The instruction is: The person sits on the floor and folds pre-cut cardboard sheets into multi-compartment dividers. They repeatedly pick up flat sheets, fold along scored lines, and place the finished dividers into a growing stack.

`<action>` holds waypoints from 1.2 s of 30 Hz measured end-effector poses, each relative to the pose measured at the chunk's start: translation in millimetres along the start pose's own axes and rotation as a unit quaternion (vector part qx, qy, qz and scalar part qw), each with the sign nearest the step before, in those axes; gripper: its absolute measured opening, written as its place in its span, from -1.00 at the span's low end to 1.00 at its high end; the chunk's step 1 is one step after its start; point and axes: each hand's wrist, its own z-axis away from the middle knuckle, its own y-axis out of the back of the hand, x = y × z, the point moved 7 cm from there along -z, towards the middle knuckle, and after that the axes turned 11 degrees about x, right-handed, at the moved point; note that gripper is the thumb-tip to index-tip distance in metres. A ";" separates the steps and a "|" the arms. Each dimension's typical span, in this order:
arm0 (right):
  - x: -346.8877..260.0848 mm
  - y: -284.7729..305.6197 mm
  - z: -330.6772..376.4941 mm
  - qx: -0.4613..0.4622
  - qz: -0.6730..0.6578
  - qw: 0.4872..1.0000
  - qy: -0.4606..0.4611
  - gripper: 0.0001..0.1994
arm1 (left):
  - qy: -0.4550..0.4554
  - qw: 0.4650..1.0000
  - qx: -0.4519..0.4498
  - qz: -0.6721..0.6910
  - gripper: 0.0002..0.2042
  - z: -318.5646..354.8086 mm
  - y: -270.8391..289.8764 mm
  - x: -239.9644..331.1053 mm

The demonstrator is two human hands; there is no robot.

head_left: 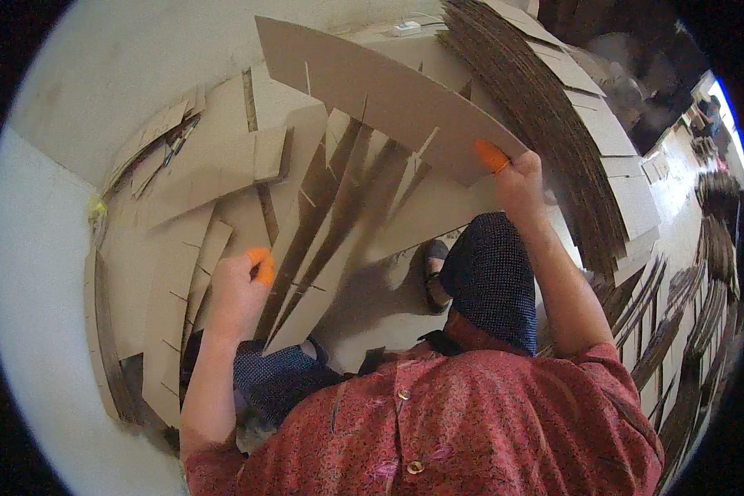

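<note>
The right hand point(517, 183) has its fingers clamped on the lower right corner of a long slotted card strip point(372, 95), an orange thumb cot point(489, 155) pressed flat on its face. The strip is lifted clear and slants up to the left of that hand, above the fan of strips point(339, 223) leaning below it. The left hand point(238, 289), well down and left of the strip, pinches the top edge of that fan, fingers together on it, with an orange cot point(261, 264) on one finger.

The strip looks like thin grey card: light, stiff along its length but likely to bow or crease if held by one end only, and weakest at the cut slots. Its surface looks dry and smooth, which the rubber cots should help grip. A hold near an end on solid card between slots, with the other hand steadying the far part, seems safest.

The stack point(546, 124) of brown sheets to the right of the strip hides the floor behind it. How many strips the left hand holds cannot be told; they overlap. The shoe point(435, 273) below the strip is partly hidden by a knee, and the fisheye rim bends and darkens the far right
</note>
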 end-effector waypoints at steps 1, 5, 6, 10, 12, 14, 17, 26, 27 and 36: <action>-3.0 0.3 -0.8 -0.006 -0.016 1.000 -0.009 -0.81 | -0.006 1.000 0.005 0.007 -0.84 2.0 2.2 -3.1; -3.6 -2.8 -0.6 -0.015 0.004 1.000 -0.010 -0.82 | -0.015 0.996 0.059 0.060 -0.87 10.5 10.3 -28.7; -10.0 -2.5 -1.7 -0.026 0.006 0.999 -0.027 -0.82 | -0.013 0.994 0.081 0.078 -0.87 13.3 14.0 -32.6; 1.8 -0.8 -5.5 -0.034 0.084 0.996 0.000 -0.81 | -0.030 0.997 0.061 0.032 -0.88 10.4 11.7 -31.6; -2.1 -2.1 -3.7 -0.040 0.062 0.997 0.026 -0.81 | -0.048 0.995 0.068 0.052 -0.89 11.5 7.5 -30.0; -1.3 -3.1 -3.4 -0.045 0.047 0.997 0.030 -0.81 | -0.044 0.996 0.066 0.046 -0.89 12.8 5.8 -30.5; 5.2 1.7 -1.4 -0.043 0.059 0.997 0.003 -0.81 | -0.028 0.998 0.061 0.006 -0.89 13.4 7.3 -34.0; -1.5 21.1 7.8 -0.058 0.157 0.985 -0.046 -0.80 | 0.004 0.996 0.085 -0.029 -0.81 6.0 14.5 -44.2; -5.7 23.1 9.4 -0.047 0.170 0.984 -0.033 -0.80 | 0.001 0.996 0.076 -0.043 -0.80 5.5 13.4 -40.0; -10.4 33.2 7.7 -0.038 0.165 0.986 -0.001 -0.81 | 0.006 0.991 0.131 -0.022 -0.85 6.3 13.8 -47.6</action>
